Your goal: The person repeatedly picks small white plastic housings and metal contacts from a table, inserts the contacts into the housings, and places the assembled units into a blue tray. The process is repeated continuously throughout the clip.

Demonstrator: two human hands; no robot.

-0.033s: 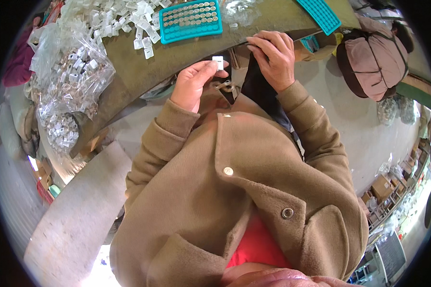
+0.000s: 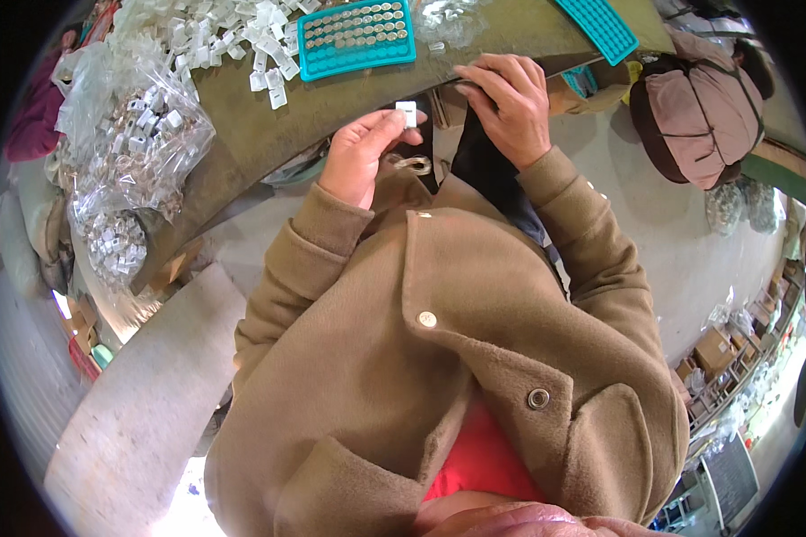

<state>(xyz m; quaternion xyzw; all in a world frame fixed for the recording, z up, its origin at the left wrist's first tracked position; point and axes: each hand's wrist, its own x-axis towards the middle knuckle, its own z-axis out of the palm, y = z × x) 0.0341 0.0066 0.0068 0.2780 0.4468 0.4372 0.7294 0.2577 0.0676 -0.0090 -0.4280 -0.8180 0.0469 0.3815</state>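
A left hand pinches a small white piece between its fingers, just off the near edge of the worktop; the fingers of the right hand curl by that edge, their grip unclear. Beyond lies a teal tray.

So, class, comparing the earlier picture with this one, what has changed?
The right hand shifted slightly up and left in the picture; the white piece in the left hand moved slightly up. The pale loop below it shifted left. Nothing was visibly grasped or released. The teal tray stayed put.
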